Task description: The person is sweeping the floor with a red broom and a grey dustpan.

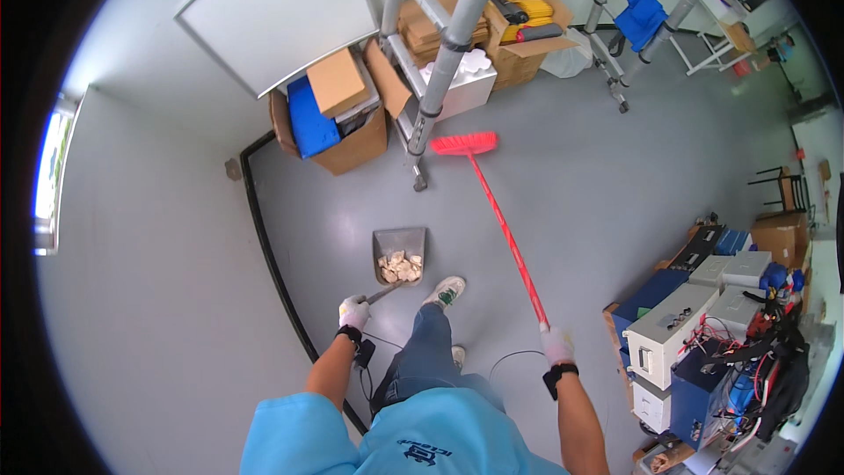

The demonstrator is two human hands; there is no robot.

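The white-gloved left hand [353, 310] grips a grey, square dustpan [388, 246] near the grey floor's [308, 202] left edge — loose cream scraps [402, 268] may slide; the white-gloved right hand [557, 345] grasps a red-striped broom [505, 222] pole-end — likely light, stiff.

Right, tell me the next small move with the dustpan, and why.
I'd probably tilt the dustpan slightly back toward its handle, gripped by the gloved left hand: pale crumpled pieces lie heaped at that end, and the broom in the gloved right hand has its red head apart from the pan.
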